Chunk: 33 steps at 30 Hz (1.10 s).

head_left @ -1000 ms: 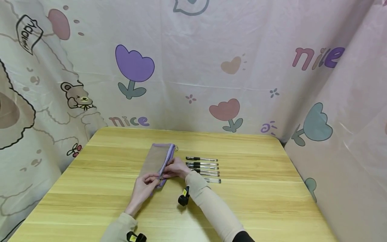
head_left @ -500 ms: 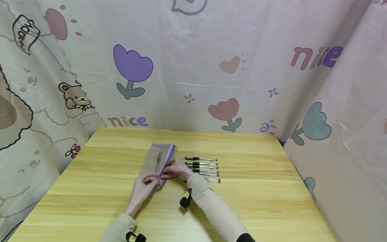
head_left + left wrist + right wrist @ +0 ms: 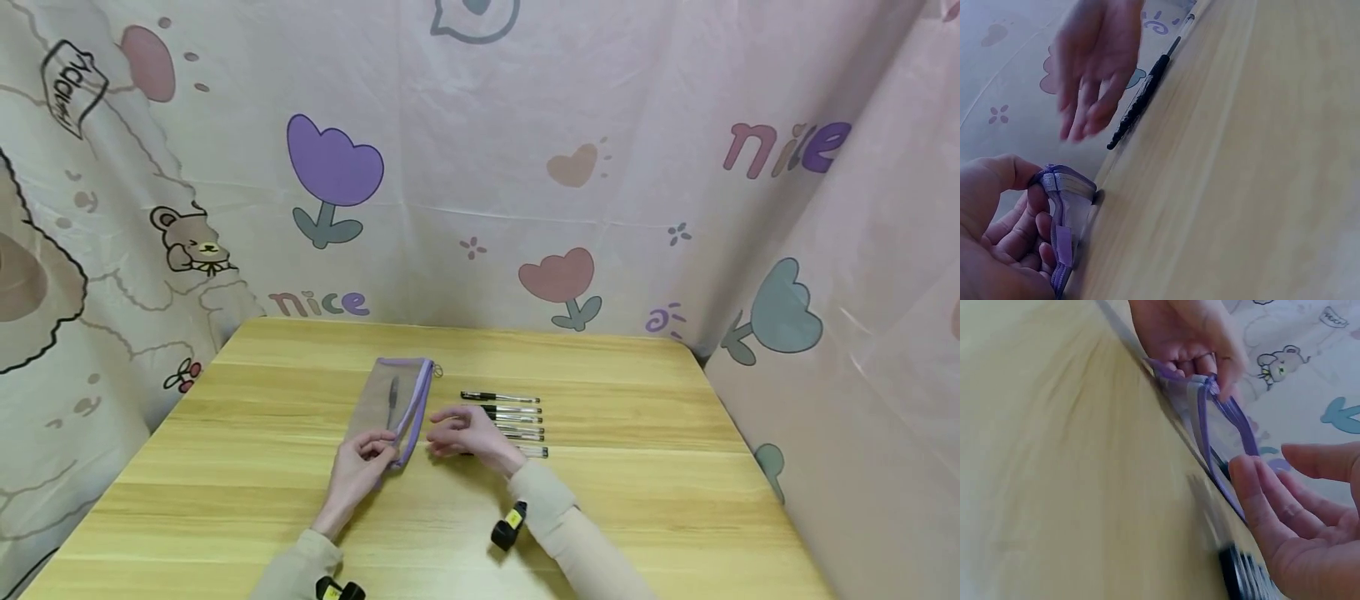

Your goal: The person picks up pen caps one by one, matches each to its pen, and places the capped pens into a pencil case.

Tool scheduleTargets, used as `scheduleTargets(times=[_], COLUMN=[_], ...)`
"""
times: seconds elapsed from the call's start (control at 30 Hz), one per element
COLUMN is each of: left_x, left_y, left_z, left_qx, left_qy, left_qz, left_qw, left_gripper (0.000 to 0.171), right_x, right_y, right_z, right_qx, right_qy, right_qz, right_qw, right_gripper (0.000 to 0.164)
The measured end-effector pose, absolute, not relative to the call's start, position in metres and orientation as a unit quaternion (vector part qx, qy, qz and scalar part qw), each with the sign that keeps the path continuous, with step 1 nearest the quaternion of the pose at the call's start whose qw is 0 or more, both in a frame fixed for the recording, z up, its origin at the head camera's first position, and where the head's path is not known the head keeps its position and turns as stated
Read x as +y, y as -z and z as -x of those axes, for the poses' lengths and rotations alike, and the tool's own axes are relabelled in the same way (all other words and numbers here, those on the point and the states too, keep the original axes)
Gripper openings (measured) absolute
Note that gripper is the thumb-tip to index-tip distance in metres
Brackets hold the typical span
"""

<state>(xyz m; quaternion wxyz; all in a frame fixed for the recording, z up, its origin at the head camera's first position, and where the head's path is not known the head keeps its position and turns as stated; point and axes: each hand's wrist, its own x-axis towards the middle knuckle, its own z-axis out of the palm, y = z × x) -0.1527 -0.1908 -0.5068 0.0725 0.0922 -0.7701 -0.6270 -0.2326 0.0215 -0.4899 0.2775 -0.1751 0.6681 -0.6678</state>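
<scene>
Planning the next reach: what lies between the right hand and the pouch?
In the head view, just bare tabletop shows between the right hand and the pouch.

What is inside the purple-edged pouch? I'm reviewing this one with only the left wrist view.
Observer: In the head view, a pen shows through the side of the pouch.
Operator: How are the loose pens laid out?
Observer: Side by side, to the right of the pouch; in the head view the right hand partly covers them.
Operator: Anything on the pouch's far end?
Observer: Yes, a small ring at its far right corner.
</scene>
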Motion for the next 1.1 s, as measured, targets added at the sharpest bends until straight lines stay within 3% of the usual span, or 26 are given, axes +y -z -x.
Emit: scheduleTargets(times=[0.23, 0.53, 0.9, 1.1], left_x=[-0.189, -0.188, -0.191, -0.192], left_y=[0.506, 0.505, 0.508, 0.511], left_z=[0.154, 0.154, 0.154, 0.155], left_qx=[-0.761, -0.763, -0.779, -0.781], left_qy=[0.638, 0.636, 0.617, 0.614], left_qz=[-0.102, -0.099, -0.102, -0.103], left_qw=[0.053, 0.057, 0.054, 0.051], left_gripper=[0.029, 0.027, 0.029, 0.03], right_x=[0.085, 0.144, 0.151, 0.147], right_y=[0.493, 0.498, 0.504, 0.509], right_z=[0.217, 0.219, 0.228, 0.233], right_qx=[0.761, 0.786, 0.862, 0.873], right_qy=[0.572, 0.547, 0.433, 0.409], right_qz=[0.245, 0.26, 0.259, 0.264], right_qw=[0.184, 0.123, 0.044, 0.032], right_gripper=[0.038, 0.037, 0.024, 0.022])
